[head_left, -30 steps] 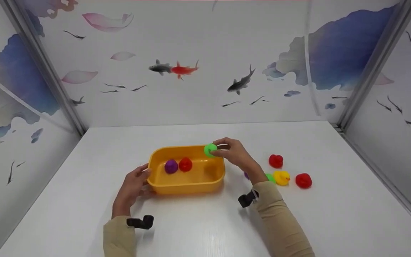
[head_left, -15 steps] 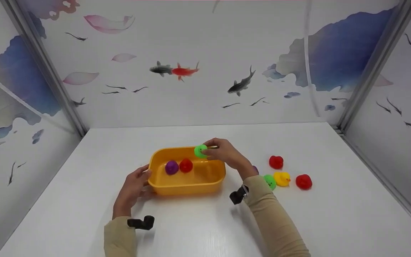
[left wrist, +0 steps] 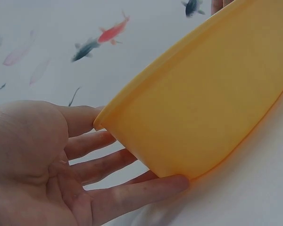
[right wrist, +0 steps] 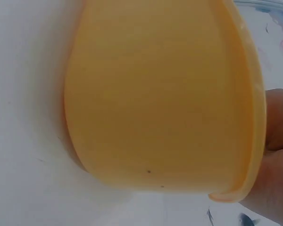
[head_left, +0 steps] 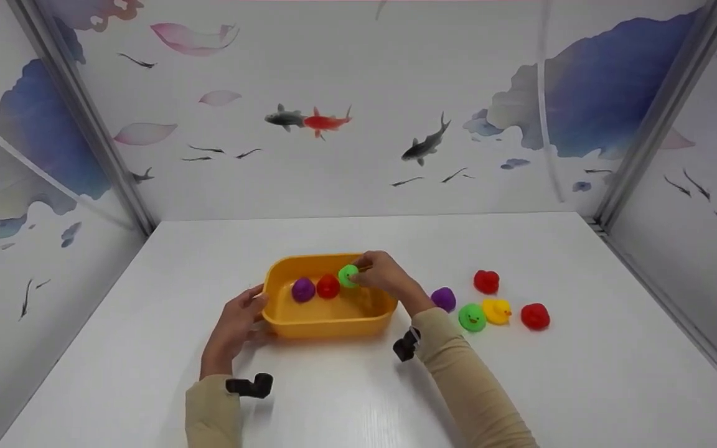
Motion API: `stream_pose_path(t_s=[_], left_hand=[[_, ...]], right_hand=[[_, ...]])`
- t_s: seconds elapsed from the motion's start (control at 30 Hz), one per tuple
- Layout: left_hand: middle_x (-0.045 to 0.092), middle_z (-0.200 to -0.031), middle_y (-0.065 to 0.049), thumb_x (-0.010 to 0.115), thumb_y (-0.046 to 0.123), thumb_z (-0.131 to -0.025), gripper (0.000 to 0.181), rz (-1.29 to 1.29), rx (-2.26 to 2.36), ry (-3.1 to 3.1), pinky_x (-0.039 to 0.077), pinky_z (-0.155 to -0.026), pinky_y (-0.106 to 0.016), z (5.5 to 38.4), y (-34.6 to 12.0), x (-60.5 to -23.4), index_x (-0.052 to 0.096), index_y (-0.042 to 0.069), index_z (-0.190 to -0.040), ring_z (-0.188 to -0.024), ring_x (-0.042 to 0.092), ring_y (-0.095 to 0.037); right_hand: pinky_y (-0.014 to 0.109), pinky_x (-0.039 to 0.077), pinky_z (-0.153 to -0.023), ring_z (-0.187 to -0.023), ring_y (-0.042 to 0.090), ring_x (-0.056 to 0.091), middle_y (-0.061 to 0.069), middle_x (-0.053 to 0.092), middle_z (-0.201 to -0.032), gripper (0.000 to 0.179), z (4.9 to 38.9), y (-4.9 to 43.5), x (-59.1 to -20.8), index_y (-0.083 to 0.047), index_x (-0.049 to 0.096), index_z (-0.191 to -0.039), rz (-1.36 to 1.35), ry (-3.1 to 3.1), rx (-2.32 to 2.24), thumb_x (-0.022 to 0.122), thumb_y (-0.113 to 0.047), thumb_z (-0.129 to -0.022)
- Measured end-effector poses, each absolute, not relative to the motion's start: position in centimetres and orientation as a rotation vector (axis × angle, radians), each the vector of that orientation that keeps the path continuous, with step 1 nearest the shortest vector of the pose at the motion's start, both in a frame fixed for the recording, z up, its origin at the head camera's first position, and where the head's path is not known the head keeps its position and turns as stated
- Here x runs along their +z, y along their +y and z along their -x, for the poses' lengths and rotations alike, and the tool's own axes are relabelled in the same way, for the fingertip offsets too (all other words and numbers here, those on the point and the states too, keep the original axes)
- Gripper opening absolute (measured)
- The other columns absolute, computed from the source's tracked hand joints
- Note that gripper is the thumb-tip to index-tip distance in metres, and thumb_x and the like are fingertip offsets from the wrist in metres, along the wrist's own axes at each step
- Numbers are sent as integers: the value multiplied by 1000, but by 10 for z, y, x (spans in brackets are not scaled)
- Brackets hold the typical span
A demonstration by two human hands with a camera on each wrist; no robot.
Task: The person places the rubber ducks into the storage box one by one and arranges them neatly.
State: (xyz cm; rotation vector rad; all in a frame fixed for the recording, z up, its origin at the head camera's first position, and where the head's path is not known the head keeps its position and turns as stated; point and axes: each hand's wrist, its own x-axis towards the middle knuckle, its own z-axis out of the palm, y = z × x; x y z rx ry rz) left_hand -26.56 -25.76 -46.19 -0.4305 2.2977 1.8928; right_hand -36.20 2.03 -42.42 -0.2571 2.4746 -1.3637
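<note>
In the head view, my right hand [head_left: 384,274] reaches over the right part of a yellow tub [head_left: 333,328] and pinches a green rubber duck [head_left: 348,275] between thumb and fingers, below rim height. A purple rubber duck [head_left: 303,290] and a red rubber duck [head_left: 328,286] sit in the tub, just left of the green one. My left hand [head_left: 237,320] rests against the tub's left end. Its fingers are spread and fairly straight along the outer wall in the left wrist view, with the thumb at the rim. The right wrist view hides the green duck behind the tub wall [right wrist: 160,94].
Right of the tub, several rubber ducks stand on the white table [head_left: 346,398]: purple [head_left: 443,299], green [head_left: 472,317], yellow [head_left: 496,311], and two red ones, one farther back [head_left: 487,282] and one to the right [head_left: 535,317]. Printed panels [head_left: 346,186] enclose the table.
My right hand has moved left and then down into the tub with the green duck. The purple and green ducks beside the tub have come into view. My left hand stays at the tub.
</note>
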Motion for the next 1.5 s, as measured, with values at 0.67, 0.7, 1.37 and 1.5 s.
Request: stream_pose_path(t_s=[0.67, 0.7, 1.37, 1.5], left_hand=[[44, -155, -16, 46, 36, -107, 55, 409, 1904, 2293, 60, -95, -39, 266, -256, -461, 33, 16, -157, -131, 55, -36], [44, -155, -16, 46, 36, -107, 55, 411, 1904, 2293, 59, -95, -39, 266, -256, -461, 33, 17, -157, -131, 55, -36], [42, -157, -15, 46, 39, -106, 59, 434, 1857, 2315, 57, -100, -41, 265, -257, -460, 30, 17, -158, -133, 54, -37], [41, -158, -14, 46, 39, -107, 58, 439, 1861, 2299, 57, -100, -42, 265, -256, -460, 30, 18, -158, -133, 53, -37]], right_hand=[[34, 58, -92, -92, 18, 59, 13, 69, -119, 27, 367, 7, -433, -1, 72, -114, 197, 2580, -1220, 75, -7, -88], [34, 58, -92, -92, 18, 59, 13, 69, -119, 27, 367, 6, -433, -1, 73, -115, 192, 2580, -1216, 75, -7, -88], [40, 52, -108, -123, 28, 62, 15, 60, -139, 43, 358, 38, -407, -6, 62, -133, 273, 2501, -1346, 73, -16, -92], [39, 53, -106, -121, 27, 64, 15, 59, -141, 43, 351, 55, -403, -7, 61, -134, 288, 2467, -1442, 72, -17, -93]])
